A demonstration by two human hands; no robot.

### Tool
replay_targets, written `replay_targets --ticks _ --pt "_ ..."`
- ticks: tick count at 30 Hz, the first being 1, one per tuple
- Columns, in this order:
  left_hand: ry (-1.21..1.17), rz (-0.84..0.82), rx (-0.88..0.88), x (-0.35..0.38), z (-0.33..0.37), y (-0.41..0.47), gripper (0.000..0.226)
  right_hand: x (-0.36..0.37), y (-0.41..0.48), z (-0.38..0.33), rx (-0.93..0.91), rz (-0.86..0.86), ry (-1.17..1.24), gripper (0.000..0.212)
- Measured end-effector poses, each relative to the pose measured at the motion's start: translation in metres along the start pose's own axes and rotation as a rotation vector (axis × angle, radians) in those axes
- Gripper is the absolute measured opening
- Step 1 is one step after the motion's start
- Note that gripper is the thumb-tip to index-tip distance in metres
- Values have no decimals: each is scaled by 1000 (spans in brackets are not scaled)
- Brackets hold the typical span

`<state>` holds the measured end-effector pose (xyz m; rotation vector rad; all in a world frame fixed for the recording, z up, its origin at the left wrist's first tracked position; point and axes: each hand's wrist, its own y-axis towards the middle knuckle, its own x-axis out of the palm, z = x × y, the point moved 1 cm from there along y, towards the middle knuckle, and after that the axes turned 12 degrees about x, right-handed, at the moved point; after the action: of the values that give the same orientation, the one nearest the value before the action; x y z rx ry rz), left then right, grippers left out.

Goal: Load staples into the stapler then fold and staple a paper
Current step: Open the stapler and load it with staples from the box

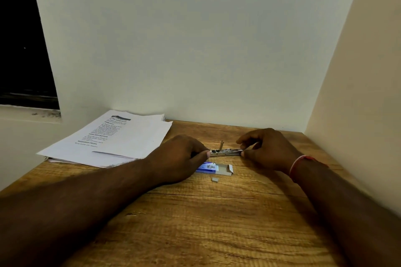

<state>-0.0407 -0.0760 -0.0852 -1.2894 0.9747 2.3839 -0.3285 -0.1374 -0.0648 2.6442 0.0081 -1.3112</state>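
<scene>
1. Stapler (225, 152) was found at the far middle of the wooden table (195, 223), lying lengthwise between both hands, with its magazine exposed and a thin metal part standing upright from it.
2. Left hand (180, 158) had thumb and fingers pinched shut on the stapler's left end, steadying it.
3. Right hand (267, 149) had thumb and forefinger closed on the stapler's right end; whether a staple strip sat between those fingertips could not be told at this size. A red thread band (300, 163) circled that wrist.
4. Step in hand, as judged: loading staples, with the stapler opened and not yet closed. Folding and stapling had not begun.
5. Next move, as judged, called for seating 1 strip squarely in the channel, legs down, then closing the mechanism without letting the left-hand hold slip.
6. Staple box (213, 168), blue and white, lay just in front of the stapler, partly under the left hand, its end flap open. A few grey staple pieces showed at its mouth; how full it was could not be seen.
7. 1 small staple piece (214, 179) lay loose on the table just in front of the box.
8. Paper stack (112, 138), printed, lay at the far left, untouched and unfolded.
</scene>
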Motion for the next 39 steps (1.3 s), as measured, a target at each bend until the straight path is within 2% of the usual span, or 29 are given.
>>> replay_targets --ticks 2,6,8,12,15,22,28,39 --pt "-18 71 -55 0 -1 3 30 4 1 2 7 -13 10 37" --pt "-3 183 -18 -1 7 16 47 11 4 5 21 -2 -14 17" --pt "-36 191 -1 1 12 26 46 13 5 6 28 -5 -4 13" --pt "35 182 48 8 17 43 23 14 6 7 38 -20 22 10" --pt "35 194 80 11 12 48 18 15 7 9 35 -25 35 10" --pt "-24 35 129 21 1 60 19 18 11 13 11 -54 40 9" --pt "-47 -49 86 21 -4 62 23 16 11 15 -5 -50 47 10" --pt "-27 8 29 13 6 56 20 17 8 15 -15 -40 36 11"
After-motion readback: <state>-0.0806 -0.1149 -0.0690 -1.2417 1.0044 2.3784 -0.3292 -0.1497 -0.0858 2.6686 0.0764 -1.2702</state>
